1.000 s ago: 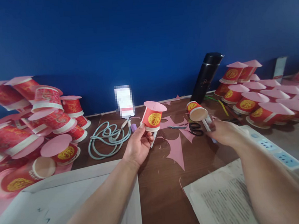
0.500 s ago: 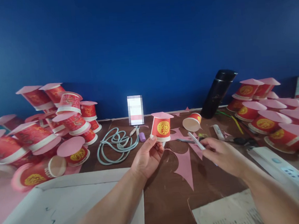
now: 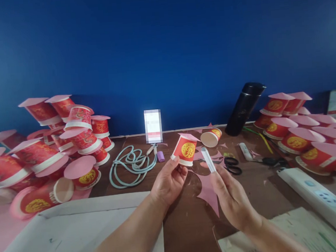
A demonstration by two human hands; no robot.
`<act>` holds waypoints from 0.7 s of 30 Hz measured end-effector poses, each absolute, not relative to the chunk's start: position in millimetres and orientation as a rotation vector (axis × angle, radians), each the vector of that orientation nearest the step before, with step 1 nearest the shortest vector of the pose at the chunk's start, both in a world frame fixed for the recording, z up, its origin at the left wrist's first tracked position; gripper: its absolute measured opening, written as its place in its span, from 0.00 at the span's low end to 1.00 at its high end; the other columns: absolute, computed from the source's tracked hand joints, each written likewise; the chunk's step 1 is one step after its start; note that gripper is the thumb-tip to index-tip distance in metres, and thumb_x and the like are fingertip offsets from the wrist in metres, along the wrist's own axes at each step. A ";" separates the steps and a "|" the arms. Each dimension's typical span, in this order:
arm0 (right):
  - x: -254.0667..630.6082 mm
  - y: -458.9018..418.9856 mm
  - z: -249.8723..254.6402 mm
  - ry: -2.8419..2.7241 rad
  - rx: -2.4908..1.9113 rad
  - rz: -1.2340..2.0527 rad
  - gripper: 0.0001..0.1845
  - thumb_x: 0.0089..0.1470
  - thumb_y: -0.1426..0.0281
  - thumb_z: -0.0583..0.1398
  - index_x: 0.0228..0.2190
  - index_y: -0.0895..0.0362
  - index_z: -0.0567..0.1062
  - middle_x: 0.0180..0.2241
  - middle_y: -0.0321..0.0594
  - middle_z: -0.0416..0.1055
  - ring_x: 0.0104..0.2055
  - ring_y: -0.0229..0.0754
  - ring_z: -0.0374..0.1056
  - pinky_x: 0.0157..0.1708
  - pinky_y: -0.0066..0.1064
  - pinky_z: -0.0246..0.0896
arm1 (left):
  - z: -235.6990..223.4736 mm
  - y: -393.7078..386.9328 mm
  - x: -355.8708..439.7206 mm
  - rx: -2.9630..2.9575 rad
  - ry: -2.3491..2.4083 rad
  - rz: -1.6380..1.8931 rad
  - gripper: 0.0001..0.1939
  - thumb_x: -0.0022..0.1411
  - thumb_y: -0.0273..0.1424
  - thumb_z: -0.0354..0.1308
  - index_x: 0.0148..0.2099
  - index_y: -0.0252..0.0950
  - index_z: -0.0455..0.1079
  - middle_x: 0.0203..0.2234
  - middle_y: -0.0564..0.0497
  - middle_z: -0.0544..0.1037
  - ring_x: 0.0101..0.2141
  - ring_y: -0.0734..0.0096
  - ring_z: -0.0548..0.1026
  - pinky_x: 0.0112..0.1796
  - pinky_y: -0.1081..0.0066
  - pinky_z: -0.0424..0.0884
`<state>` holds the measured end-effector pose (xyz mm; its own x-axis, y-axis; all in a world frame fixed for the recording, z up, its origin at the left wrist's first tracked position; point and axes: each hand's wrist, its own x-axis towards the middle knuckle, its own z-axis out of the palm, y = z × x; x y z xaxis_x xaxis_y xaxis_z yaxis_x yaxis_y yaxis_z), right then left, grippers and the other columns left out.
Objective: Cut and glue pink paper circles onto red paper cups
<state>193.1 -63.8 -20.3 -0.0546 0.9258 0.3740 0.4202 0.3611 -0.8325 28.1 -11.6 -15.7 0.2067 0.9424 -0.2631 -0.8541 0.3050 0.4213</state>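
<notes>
My left hand [image 3: 167,183] pinches a red paper cup [image 3: 184,149] near its white rim. The cup is upside down and tilted to the right, with a gold emblem on its side and a pink paper disc on its base. Just to the right, my right hand [image 3: 234,196] is closed on a slim white stick-like tool [image 3: 208,160] that points up toward the cup; its exact kind is unclear. The tool and the cup are apart. Behind them another red paper cup [image 3: 211,137] lies on its side, its mouth facing me.
Cups with pink discs are piled at left [image 3: 83,137] and right [image 3: 299,139]. Black-handled scissors [image 3: 233,166], pink paper scraps [image 3: 208,190], a blue-grey cable [image 3: 133,165], a purple cap [image 3: 160,156], a black flask [image 3: 244,110] and a white power strip [image 3: 325,201] lie around.
My left hand has tilted the cup to the right. My right hand has moved left with the white tool and turned it more upright, uncovering the scissors' handles.
</notes>
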 end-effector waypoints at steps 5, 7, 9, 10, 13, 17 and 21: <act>194.9 -67.9 -20.9 -1.633 -1.210 0.658 0.18 0.64 0.62 0.49 0.53 0.45 0.68 0.28 0.38 0.66 0.36 0.45 0.65 0.42 0.37 0.60 | -20.2 -9.8 28.7 0.251 0.501 1.292 0.04 0.58 0.25 0.62 0.37 0.31 0.72 0.31 0.49 0.74 0.27 0.81 0.70 0.28 0.81 0.70; 199.0 -64.4 -23.0 -1.613 -1.238 0.641 0.17 0.63 0.62 0.51 0.52 0.45 0.69 0.26 0.37 0.65 0.34 0.45 0.65 0.38 0.36 0.60 | -20.2 -10.2 27.4 0.268 0.496 1.295 0.05 0.57 0.26 0.63 0.37 0.30 0.72 0.27 0.51 0.72 0.25 0.82 0.69 0.26 0.82 0.69; 203.0 -59.9 -25.2 -1.592 -1.262 0.626 0.17 0.61 0.61 0.54 0.51 0.46 0.70 0.28 0.38 0.66 0.32 0.45 0.64 0.35 0.35 0.59 | -18.9 -11.1 25.9 0.266 0.498 1.291 0.06 0.56 0.26 0.64 0.36 0.30 0.72 0.26 0.52 0.71 0.25 0.82 0.69 0.25 0.82 0.68; 204.5 -57.8 -25.9 -1.582 -1.270 0.631 0.16 0.61 0.60 0.54 0.50 0.47 0.70 0.29 0.38 0.67 0.32 0.44 0.64 0.33 0.34 0.58 | -18.0 -11.6 25.2 0.259 0.506 1.286 0.05 0.56 0.26 0.64 0.35 0.30 0.72 0.25 0.52 0.71 0.25 0.82 0.69 0.25 0.82 0.69; 206.3 -54.0 -26.0 -1.566 -1.281 0.685 0.12 0.62 0.60 0.53 0.44 0.49 0.71 0.30 0.38 0.68 0.30 0.41 0.63 0.31 0.33 0.57 | -15.7 -12.0 23.5 0.244 0.519 1.271 0.03 0.58 0.25 0.62 0.34 0.30 0.72 0.25 0.52 0.72 0.24 0.81 0.70 0.26 0.82 0.71; 204.1 -54.1 -22.3 -1.497 -1.246 0.752 0.09 0.63 0.60 0.52 0.37 0.51 0.68 0.29 0.36 0.69 0.28 0.38 0.63 0.33 0.32 0.59 | -14.4 -10.9 22.6 0.232 0.504 1.258 0.04 0.62 0.24 0.58 0.33 0.29 0.72 0.25 0.50 0.74 0.25 0.81 0.72 0.29 0.81 0.74; 202.6 -56.1 -18.4 -1.401 -1.184 0.771 0.09 0.62 0.60 0.55 0.40 0.51 0.65 0.35 0.39 0.74 0.36 0.41 0.69 0.40 0.36 0.63 | -14.1 -9.5 22.7 0.186 0.531 1.265 0.06 0.62 0.21 0.56 0.32 0.28 0.72 0.25 0.48 0.75 0.26 0.79 0.75 0.30 0.81 0.76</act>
<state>202.6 -56.1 -18.4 0.0913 0.9435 0.3187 0.2356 0.2905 -0.9274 22.7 -9.5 -14.1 0.1998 0.9400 -0.2765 -0.8561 0.3048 0.4173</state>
